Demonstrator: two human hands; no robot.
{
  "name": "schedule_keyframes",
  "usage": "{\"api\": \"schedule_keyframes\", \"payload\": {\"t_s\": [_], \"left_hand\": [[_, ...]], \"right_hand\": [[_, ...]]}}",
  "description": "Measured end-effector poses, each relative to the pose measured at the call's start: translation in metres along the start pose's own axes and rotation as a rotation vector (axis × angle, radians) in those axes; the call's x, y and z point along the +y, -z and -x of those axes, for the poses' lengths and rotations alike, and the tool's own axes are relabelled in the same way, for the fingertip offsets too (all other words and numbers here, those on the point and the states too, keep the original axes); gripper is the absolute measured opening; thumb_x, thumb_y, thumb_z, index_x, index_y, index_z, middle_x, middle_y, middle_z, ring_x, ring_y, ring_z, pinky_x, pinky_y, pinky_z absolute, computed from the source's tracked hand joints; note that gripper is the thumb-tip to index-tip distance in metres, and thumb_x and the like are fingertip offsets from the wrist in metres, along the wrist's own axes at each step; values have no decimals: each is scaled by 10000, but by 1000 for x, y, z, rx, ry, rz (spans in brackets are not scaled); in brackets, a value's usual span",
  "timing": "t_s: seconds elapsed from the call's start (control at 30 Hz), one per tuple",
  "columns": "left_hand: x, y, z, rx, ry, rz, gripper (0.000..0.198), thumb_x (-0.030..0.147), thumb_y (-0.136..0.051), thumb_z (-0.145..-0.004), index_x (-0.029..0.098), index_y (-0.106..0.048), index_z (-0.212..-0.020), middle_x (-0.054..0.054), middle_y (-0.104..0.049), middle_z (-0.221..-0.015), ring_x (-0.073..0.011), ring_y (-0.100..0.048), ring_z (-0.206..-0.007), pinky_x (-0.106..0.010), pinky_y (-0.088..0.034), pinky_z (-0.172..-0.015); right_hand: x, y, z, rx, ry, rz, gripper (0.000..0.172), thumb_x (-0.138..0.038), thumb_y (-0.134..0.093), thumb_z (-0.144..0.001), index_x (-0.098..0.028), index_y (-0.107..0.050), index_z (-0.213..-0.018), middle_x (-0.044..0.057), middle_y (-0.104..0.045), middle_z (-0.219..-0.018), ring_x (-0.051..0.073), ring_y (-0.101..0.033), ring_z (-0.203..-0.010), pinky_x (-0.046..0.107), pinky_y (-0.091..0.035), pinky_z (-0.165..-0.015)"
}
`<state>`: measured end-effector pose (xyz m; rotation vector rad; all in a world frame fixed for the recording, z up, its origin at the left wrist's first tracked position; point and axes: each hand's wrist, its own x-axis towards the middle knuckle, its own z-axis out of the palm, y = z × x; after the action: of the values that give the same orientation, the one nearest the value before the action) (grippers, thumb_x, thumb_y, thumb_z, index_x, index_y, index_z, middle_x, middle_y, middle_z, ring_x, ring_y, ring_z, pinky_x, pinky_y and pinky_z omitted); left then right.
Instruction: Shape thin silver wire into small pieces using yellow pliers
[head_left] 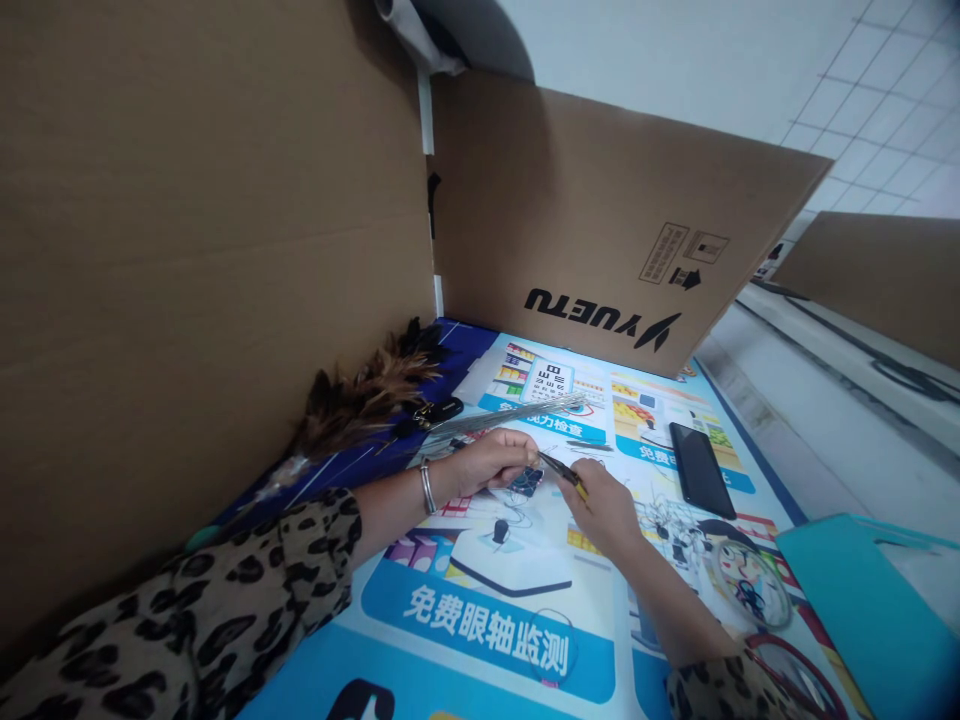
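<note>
My left hand (496, 460) is closed in a pinch, thumb against fingers, above the printed table cover. What sits between those fingertips is too small to make out; thin wire-like lines show just below. My right hand (606, 505) grips a pair of pliers (564, 474) with yellow-and-black handles. The dark jaws of the pliers point left and meet the left fingertips. Behind the left hand lies a bundle of straight silvery wires (510, 412). A small dark spool-like piece (501, 531) is nearer me, though it may belong to the print.
A black phone (702, 470) lies to the right. Near it are tangled wire bits (675, 530), a clear round roll (750, 583) and a red ring (795, 675). Brown feathers (360, 395) and black keys (439, 411) lie left. Cardboard panels (600, 220) enclose the left and back; a teal folder (862, 600) sits right.
</note>
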<state>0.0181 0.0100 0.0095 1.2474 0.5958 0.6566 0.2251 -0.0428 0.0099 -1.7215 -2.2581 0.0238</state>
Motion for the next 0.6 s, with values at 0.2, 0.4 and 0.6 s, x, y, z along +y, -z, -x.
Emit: {"api": "schedule_keyframes", "payload": {"t_s": [0.2, 0.4, 0.6], "left_hand": [[-5, 0, -4, 89, -71, -148, 146, 277, -500, -759, 132, -512, -751, 67, -387, -449, -22, -256, -336, -140, -188, -336], [-5, 0, -5, 133, -71, -213, 148, 281, -488, -763, 139, -499, -726, 72, -382, -447, -20, -251, -328, -135, -186, -324], [-7, 0, -5, 122, -69, -250, 142, 272, -467, -774, 141, -518, -752, 68, -412, -456, -24, -266, -319, -138, -198, -312]], "right_hand": [[9, -2, -3, 51, 13, -99, 264, -431, -354, -858, -212, -487, -923, 30, -532, -875, 161, -497, -829, 242, -364, -676], [15, -1, -4, 55, 41, -52, 264, -425, -367, -850, -206, -505, -902, 42, -536, -853, 174, -492, -814, 252, -360, -671], [15, -2, -4, 55, 59, 14, 238, -406, -394, -839, -202, -508, -883, 49, -531, -846, 171, -488, -789, 246, -346, -643]]}}
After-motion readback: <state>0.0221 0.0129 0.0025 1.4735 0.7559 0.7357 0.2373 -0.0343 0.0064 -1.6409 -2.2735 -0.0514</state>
